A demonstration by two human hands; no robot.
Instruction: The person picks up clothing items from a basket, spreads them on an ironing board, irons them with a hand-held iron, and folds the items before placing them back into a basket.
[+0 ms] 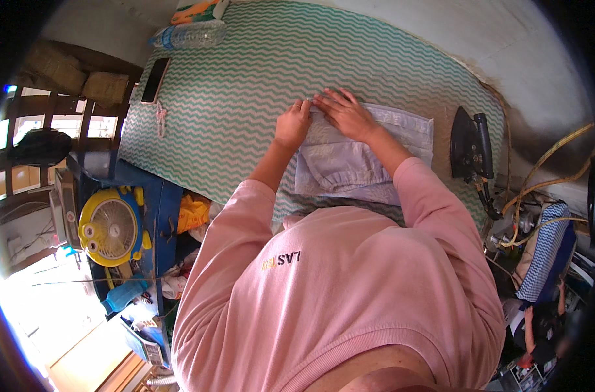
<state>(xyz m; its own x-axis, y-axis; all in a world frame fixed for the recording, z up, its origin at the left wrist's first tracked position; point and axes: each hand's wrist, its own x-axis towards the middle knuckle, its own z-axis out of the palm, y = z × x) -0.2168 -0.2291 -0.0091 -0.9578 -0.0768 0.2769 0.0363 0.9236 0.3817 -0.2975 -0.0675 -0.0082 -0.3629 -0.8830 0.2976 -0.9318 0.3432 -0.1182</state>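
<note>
A folded pale lavender garment (349, 161) with a light leaf-like pattern lies in front of me; a gathered band curves across its near part. My left hand (295, 122) pinches its far left corner between thumb and fingers. Flat on the far edge rests my right hand (346, 116), its fingers spread and close to the left fingertips. Under the garment is a green-and-white zigzag cloth (219, 108) covering the table. An electric iron (469, 147) with a black handle is to the right of the garment, apart from both hands.
At the far left are a smartphone (155, 81) and a clear plastic bottle (189, 35). A yellow fan (113, 230) stands beside a blue cabinet (160, 215). Tan cords (547, 157) loop at right, near a striped padded board (547, 250). Another person (547, 323) is at lower right.
</note>
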